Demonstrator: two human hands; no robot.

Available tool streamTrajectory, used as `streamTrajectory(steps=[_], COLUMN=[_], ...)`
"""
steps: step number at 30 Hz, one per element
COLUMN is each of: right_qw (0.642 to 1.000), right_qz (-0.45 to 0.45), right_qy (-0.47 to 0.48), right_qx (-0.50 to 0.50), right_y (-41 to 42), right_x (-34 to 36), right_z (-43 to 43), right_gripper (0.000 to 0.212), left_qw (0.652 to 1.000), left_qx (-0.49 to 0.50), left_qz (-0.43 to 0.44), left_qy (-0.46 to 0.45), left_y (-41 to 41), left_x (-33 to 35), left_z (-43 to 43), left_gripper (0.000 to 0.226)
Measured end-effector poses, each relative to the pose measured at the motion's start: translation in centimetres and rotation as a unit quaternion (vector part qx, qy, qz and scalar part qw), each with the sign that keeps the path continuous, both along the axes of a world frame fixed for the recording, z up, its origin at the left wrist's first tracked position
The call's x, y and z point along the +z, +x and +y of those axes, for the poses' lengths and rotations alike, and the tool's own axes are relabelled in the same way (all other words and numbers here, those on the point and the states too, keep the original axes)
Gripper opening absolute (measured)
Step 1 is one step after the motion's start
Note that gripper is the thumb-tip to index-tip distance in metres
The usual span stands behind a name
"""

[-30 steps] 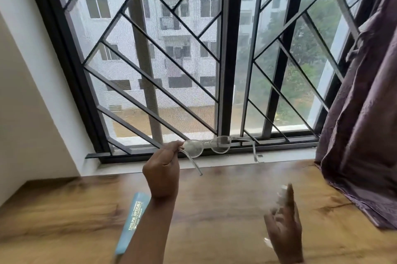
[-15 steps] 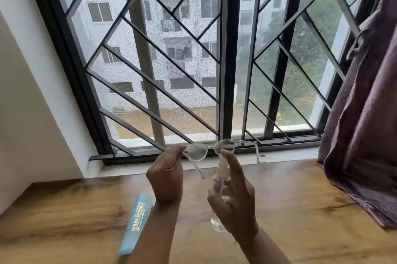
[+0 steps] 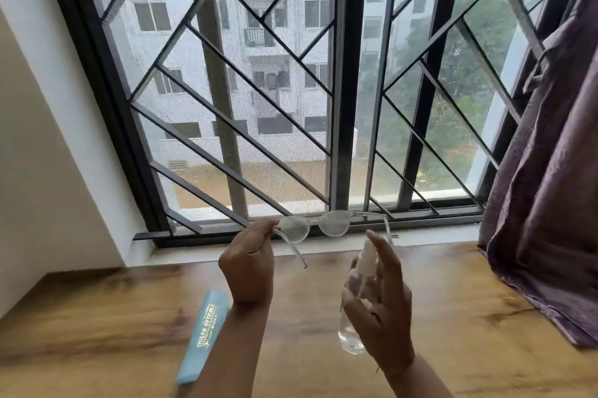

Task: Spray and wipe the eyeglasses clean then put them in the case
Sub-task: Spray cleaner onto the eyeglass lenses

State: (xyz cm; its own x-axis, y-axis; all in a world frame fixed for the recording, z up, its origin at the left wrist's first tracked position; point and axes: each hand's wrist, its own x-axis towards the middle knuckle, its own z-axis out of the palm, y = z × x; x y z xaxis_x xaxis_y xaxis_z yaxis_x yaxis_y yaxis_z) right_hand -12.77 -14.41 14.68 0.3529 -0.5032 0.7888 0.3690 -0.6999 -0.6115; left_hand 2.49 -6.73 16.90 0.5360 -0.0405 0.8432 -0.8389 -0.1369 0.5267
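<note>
Since half a second ago the right hand (image 3: 385,310) and the spray bottle (image 3: 365,260) have shifted to the right, so the nozzle now sits just right of the eyeglasses (image 3: 334,223) instead of directly below the right lens. At the far left a pale wall (image 3: 38,138) meets the wooden table (image 3: 97,316). Near the left forearm a light blue glasses case (image 3: 207,333) lies flat on the wood, closed, its long side running from near left to far right, with gold lettering on top. Just right of it the left hand (image 3: 249,268) is raised above the table, its thumb and fingers pinching the eyeglasses at the left hinge. The clear-framed eyeglasses hang in the air in front of the window sill (image 3: 420,236), lenses facing the person and looking hazy, both temples unfolded and pointing toward the near side. Behind them stands a window with a dark diagonal grille (image 3: 246,106). To the right, the right hand grips the clear spray bottle upright, fingers curled round its body and the index finger laid over the white pump head; the bottle is held off the table, near the glasses but not touching them. At the far right a purple curtain (image 3: 550,171) hangs down onto the table edge.
</note>
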Motion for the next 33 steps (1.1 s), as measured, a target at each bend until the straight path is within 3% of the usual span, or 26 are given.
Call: streamTrajectory(steps=[6,11,16,22,25,29,33], right_qw=[0.987,0.963,0.952,0.981,0.996,0.992,0.969], right_qz=[0.067,0.03,0.028,-0.034,-0.063,0.007,0.098], right_qy=[0.001,0.079,0.088,0.035,0.002,-0.001,0.01], right_qx=[0.148,0.255,0.293,0.186,0.061,-0.127,-0.226], right_y=[0.4,0.6,0.6,-0.8,-2.5,-4.1,-5.1], right_x=[0.8,1.7,2.0,0.9,-0.6,-2.6,-5.7], right_z=[1.1,1.9,2.1,1.2,-0.5,-3.5,-6.4], right_gripper=[0.083,0.066,0.062,0.073,0.073,0.07,0.07], left_qw=[1.0,1.0,1.0,1.0,0.999,0.999,0.999], left_qx=[-0.021,-0.029,-0.019,-0.011,-0.011,-0.016,-0.011], left_qz=[-0.002,-0.001,0.0,0.019,0.033,0.034,0.029], left_qy=[-0.006,-0.009,-0.014,-0.008,-0.011,-0.013,-0.006], left_y=[-0.6,-0.6,-0.3,0.1,0.2,0.3,0.2], left_x=[-0.1,-0.2,-0.4,-0.7,-0.8,-0.8,-0.9], left_z=[-0.3,-0.2,-0.1,0.1,0.3,0.4,0.4], left_gripper=[0.02,0.019,0.017,0.019,0.021,0.021,0.022])
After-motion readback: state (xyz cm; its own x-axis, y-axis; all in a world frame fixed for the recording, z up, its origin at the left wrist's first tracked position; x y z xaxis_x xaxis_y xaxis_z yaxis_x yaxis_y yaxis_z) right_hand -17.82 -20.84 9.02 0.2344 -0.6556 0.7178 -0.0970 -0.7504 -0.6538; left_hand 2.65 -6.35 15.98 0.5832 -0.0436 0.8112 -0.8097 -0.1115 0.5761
